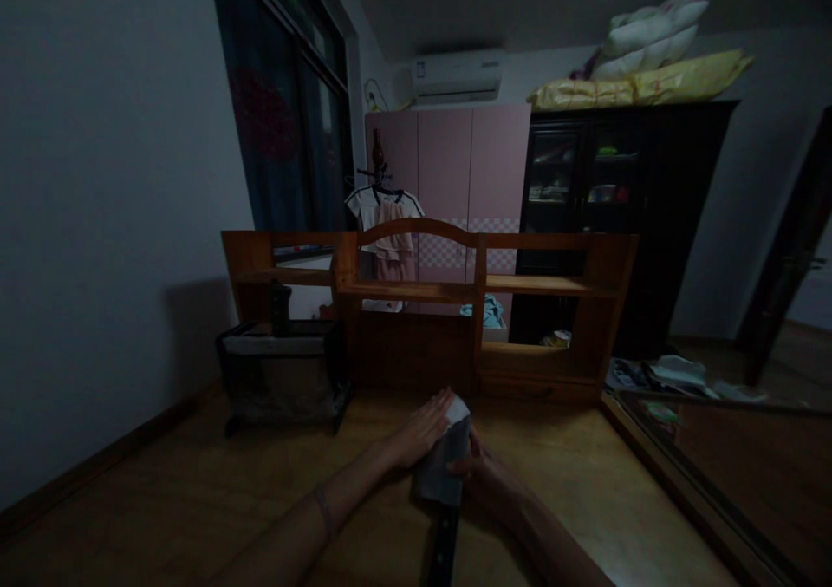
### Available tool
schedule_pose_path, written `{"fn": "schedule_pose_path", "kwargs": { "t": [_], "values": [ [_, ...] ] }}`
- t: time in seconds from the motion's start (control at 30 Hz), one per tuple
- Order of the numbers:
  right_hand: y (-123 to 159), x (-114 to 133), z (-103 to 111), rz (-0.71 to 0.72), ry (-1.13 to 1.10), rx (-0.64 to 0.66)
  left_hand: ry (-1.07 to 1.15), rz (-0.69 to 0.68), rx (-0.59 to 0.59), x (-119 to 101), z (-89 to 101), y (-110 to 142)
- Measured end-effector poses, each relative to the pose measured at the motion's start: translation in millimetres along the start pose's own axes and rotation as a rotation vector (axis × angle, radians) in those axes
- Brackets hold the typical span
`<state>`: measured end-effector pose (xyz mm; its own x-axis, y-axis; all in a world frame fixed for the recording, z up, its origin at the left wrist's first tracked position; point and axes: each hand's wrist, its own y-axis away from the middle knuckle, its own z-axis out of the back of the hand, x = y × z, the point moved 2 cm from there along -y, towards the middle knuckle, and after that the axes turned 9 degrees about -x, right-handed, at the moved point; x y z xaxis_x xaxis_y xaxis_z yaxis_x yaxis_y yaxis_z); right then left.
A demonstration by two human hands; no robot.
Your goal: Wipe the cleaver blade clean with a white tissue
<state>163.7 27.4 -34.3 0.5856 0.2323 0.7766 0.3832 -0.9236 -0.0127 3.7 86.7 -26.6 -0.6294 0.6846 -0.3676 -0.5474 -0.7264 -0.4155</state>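
In the dim head view my left hand [422, 429] lies with its fingers stretched flat against the left side of a white folded cloth or paper [445, 461]. My right hand [477, 468] curls around the right side of the same white piece. Below it a dark, narrow object [442, 548] runs toward the bottom edge; the white piece seems wrapped over its upper end. Both hands rest over the wooden desk top [260, 492].
A wooden shelf unit [429, 292] stands at the back of the desk. A dark basket-like container [279, 379] sits at its left. Papers [663, 372] lie at the right. A pink wardrobe [468, 162] and a dark cabinet [624, 188] stand behind.
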Motion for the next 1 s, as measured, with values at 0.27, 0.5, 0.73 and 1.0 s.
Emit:
{"fn": "schedule_pose_path", "kwargs": {
  "t": [0.27, 0.5, 0.73, 1.0],
  "values": [
    [6, 7, -7, 0.006, 0.026, -0.033, -0.074, 0.05, -0.006, 4, -5.5, -15],
    [0, 3, -2, -0.006, -0.039, -0.078, -0.215, -0.124, -0.015, -35, -11.8, -41],
    [-4, -1, 2, 0.028, -0.042, -0.108, -0.277, -0.21, 0.008, -57, -21.0, -55],
    [-1, 3, -3, 0.015, -0.053, -0.072, -0.225, -0.072, -0.01, -42, -15.5, -59]
  ]
}}
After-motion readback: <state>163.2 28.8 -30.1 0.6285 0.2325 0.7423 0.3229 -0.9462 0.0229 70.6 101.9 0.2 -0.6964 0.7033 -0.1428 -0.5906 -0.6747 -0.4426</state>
